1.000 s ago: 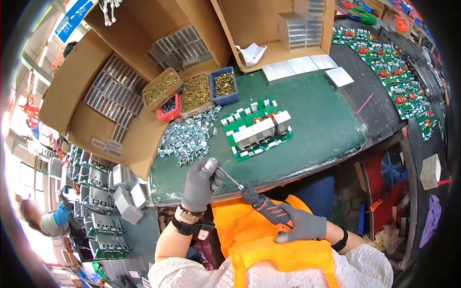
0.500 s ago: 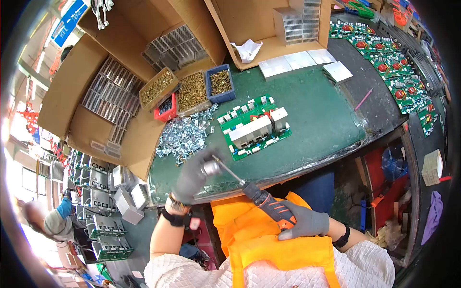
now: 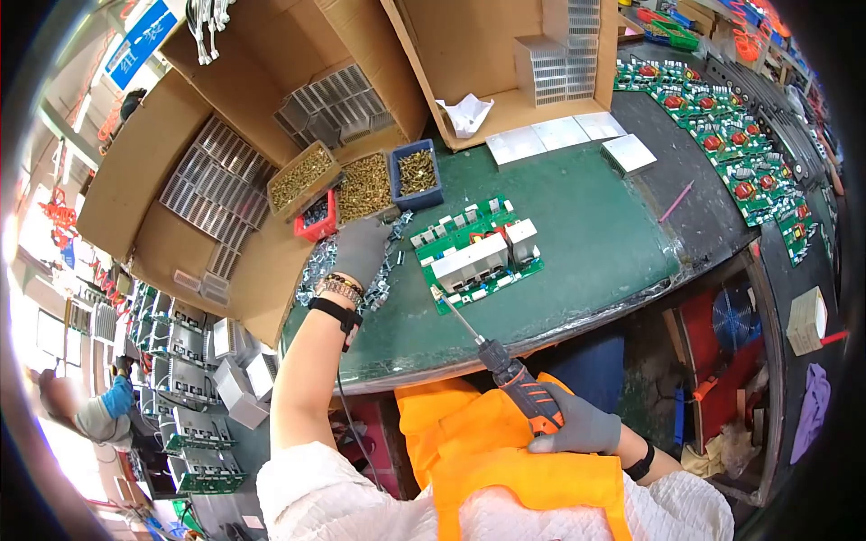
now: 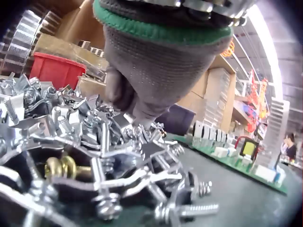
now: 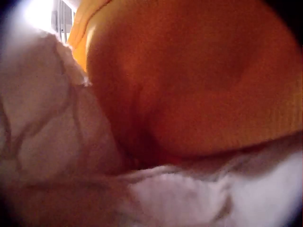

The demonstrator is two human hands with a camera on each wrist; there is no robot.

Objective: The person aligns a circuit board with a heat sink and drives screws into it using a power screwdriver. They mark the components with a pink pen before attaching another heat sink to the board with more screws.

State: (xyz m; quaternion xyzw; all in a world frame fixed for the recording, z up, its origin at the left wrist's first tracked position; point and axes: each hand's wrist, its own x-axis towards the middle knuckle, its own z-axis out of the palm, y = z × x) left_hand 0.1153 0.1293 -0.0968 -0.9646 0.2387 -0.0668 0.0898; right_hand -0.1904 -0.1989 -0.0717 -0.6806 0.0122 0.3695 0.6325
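My gloved left hand (image 3: 363, 250) reaches into a pile of small metal clips with screws (image 4: 102, 142), just in front of the screw bins. Seen from the left wrist, its fingers point down among the clips; the fingertips are hidden and I cannot tell if they pinch one. My gloved right hand (image 3: 579, 422) grips an electric screwdriver (image 3: 516, 385) near the apron. Its long bit slants up to the left, a small brass-coloured piece at the tip, which overlaps the near edge of a green circuit board (image 3: 478, 295). This board carries silver heat sinks (image 3: 471, 261).
Bins of brass screws (image 3: 365, 185) and a red bin (image 3: 317, 216) stand behind the pile. Cardboard boxes (image 3: 492, 63) of heat sinks line the back. More circuit boards (image 3: 749, 189) lie at right. A person (image 3: 99, 410) is at far left. Orange apron cloth (image 5: 189, 85) fills the right wrist view.
My left hand has left the screwdriver's tip and moved up and forward into the clip pile. The right hand keeps hold of the screwdriver, whose tip has shifted slightly right.
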